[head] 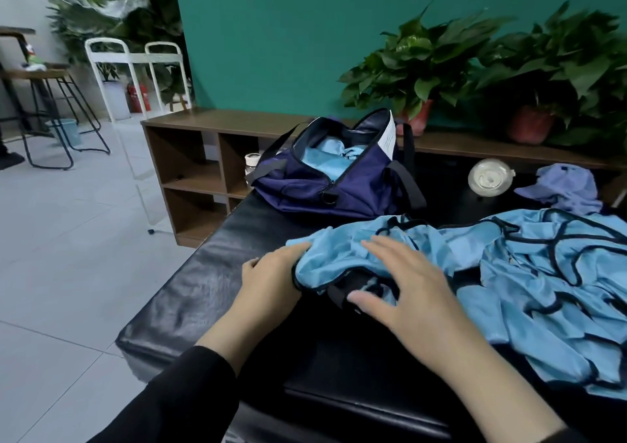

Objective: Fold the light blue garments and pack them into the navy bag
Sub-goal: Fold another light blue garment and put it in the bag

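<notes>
A light blue garment with black trim [342,256] lies bunched on the black padded bench [190,293]. My left hand [271,279] grips its left edge, the fingers tucked under the cloth. My right hand [403,279] lies flat on top of it with spread fingers, thumb at the dark hem. A heap of more light blue garments [556,283] spreads to the right. Behind them, the navy bag [325,178] stands unzipped at the far end of the bench, with light blue cloth inside.
A purple cap [563,184] and a clear round lid [488,176] lie behind the heap. A brown low shelf [190,157] runs along the green wall, with potted plants [427,69] on top. Tiled floor, stools and a white rack are at the left.
</notes>
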